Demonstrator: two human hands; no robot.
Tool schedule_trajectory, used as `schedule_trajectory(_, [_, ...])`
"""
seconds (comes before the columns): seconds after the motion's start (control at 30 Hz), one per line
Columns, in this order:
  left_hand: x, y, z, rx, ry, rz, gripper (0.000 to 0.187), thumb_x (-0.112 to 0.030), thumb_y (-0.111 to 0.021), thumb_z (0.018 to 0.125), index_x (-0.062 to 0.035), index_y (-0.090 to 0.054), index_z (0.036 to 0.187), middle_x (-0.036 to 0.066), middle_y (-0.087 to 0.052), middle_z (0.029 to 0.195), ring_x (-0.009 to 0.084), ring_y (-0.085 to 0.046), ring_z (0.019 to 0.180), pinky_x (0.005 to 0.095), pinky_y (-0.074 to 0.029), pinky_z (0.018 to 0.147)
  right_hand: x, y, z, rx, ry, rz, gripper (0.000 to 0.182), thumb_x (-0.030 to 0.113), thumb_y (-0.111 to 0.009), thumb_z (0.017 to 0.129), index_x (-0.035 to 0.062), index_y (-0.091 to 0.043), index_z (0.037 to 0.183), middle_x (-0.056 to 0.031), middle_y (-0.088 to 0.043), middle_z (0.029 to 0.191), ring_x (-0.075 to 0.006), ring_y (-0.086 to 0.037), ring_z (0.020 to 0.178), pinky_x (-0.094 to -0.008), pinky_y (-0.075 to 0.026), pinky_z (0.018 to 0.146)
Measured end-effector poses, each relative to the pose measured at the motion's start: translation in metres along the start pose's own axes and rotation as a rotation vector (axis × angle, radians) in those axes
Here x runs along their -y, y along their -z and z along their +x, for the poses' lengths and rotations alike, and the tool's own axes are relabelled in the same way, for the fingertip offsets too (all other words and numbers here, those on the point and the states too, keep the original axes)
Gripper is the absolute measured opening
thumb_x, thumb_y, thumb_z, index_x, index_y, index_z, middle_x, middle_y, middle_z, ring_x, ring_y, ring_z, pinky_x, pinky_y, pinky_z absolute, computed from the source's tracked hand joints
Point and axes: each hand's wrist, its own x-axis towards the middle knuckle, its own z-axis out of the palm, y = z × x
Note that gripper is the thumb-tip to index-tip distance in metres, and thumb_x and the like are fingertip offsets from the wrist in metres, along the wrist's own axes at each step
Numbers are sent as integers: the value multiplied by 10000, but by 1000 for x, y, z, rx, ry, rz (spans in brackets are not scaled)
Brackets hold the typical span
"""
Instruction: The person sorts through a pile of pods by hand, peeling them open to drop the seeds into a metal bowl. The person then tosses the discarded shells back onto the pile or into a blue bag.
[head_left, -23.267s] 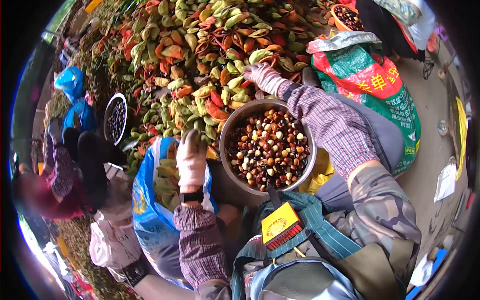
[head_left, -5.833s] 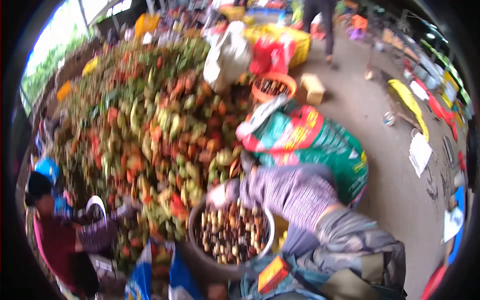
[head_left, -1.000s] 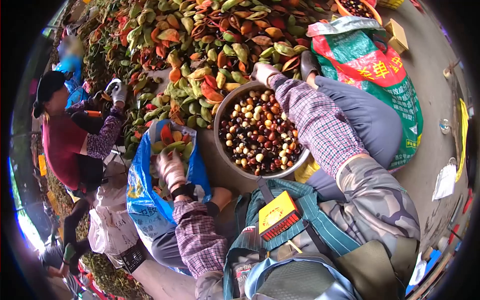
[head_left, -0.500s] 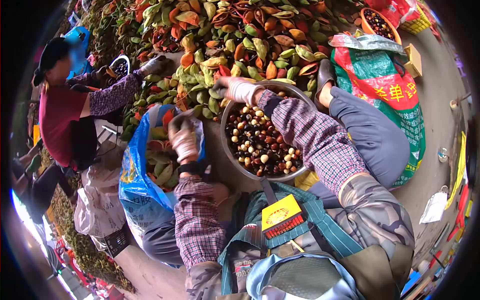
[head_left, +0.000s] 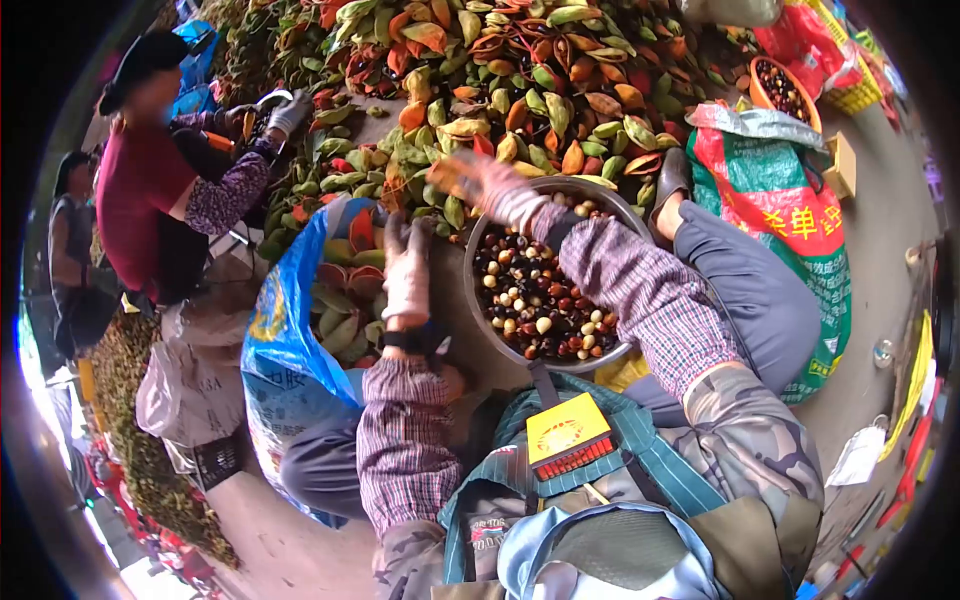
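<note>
My right hand (head_left: pixel 487 184), gloved and blurred, is at the near edge of a big pile of green, yellow and red pods (head_left: pixel 520 80), closed on a yellowish pod (head_left: pixel 444 176). It hovers just beyond the far rim of a metal bowl (head_left: pixel 471 300) full of brown, dark and cream nuts. My left hand (head_left: pixel 405 268), also gloved, points its flat fingers towards the pile and holds nothing. It lies between the bowl and an open blue bag (head_left: pixel 283 340) that holds empty husks.
A person in a red top (head_left: pixel 150 190) works the pile at the left, gloved hand (head_left: pixel 287 108) by a small bowl. A green and red sack (head_left: pixel 790 230) and an orange basket of nuts (head_left: pixel 780 90) stand at right. White bags (head_left: pixel 190 390) lie lower left.
My left hand rose from over the blue bag and stretched out beside the bowl. My right hand stayed at the pile's edge and now grips a pod. The view shifted slightly.
</note>
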Motion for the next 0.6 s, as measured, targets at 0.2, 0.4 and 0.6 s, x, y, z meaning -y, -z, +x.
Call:
schedule_trajectory(0.2, [52,64,59,-391,-258,334,328,-98,-565,873,-130,-528,1197,30,-595,985,172,-572,854,295,-472,755,22,26,-10,85,-195,137,391,260,-589,869,85,-546,1216,-162,-618,1115,-323,-592,1031,-382,-466,891])
schedule_trajectory(0.4, [-11,147,4,-389,-66,1504,539,-437,-555,839,-130,-505,1279,213,-478,1313,383,-448,1210,419,-364,1010,-86,52,4,307,-761,-248,489,412,-634,810,19,-583,1096,-188,-643,1032,-311,-605,1004,-387,-460,860])
schedule_trajectory(0.6, [-11,40,3,-68,-709,1251,319,-179,-696,753,-82,-621,1047,155,-618,1012,339,-590,921,413,-475,822,-131,50,11,109,-665,220,434,372,-642,810,14,-627,1054,-126,-663,943,-224,-599,892,-339,-449,812])
